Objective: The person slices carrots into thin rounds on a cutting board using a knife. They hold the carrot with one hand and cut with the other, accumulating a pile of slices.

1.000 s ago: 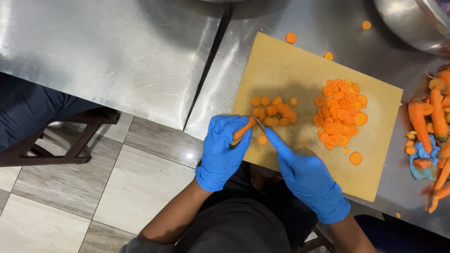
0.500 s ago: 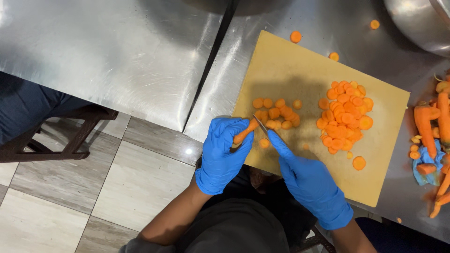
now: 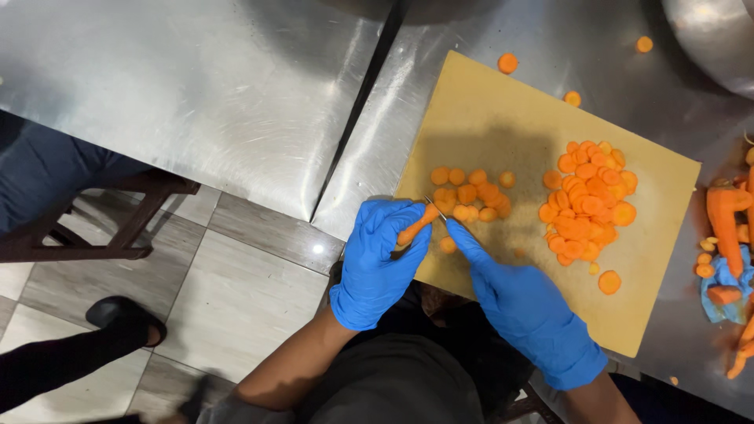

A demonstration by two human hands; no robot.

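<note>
Left hand (image 3: 377, 263) grips a carrot stub (image 3: 416, 225) at the cutting board (image 3: 503, 118) edge. Right hand (image 3: 522, 302) is clenched on a knife (image 3: 434, 208), blade at the stub's tip. Small slice pile (image 3: 470, 192) just beyond the fingertips, large pile (image 3: 589, 200) further right. Whole carrots (image 3: 726, 224) remain uncut, so well along but unfinished.

Short orange carrot piece (image 3: 416, 225) lies tilted at the near left edge of the tan cutting board (image 3: 503, 110), gripped by blue-gloved left hand (image 3: 379, 259). Thin knife blade (image 3: 436, 209) in gloved right hand (image 3: 522, 302) meets its far end.

Steel bowl (image 3: 715, 39), black shoe (image 3: 118, 314)
</note>
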